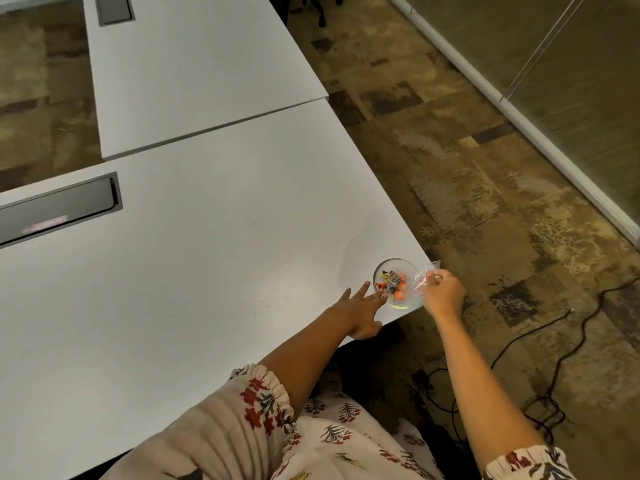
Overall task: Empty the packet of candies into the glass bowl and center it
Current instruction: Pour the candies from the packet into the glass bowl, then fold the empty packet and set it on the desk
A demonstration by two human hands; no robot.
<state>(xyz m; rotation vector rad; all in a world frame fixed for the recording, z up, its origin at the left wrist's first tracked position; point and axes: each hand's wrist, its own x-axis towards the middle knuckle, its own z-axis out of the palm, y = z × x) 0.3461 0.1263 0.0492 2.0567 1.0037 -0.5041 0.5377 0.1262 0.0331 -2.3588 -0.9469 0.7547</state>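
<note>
A small glass bowl stands at the near right corner of the white table. Orange and dark wrapped candies lie inside it. My right hand pinches a clear plastic packet tilted over the bowl's right rim; the packet looks empty. My left hand lies flat on the table with fingers spread, its fingertips touching the bowl's left side.
The bowl sits very close to the table's right and front edges. A second white table adjoins at the back. A dark cable hatch is set in the table at left. Black cables trail over the carpet at right.
</note>
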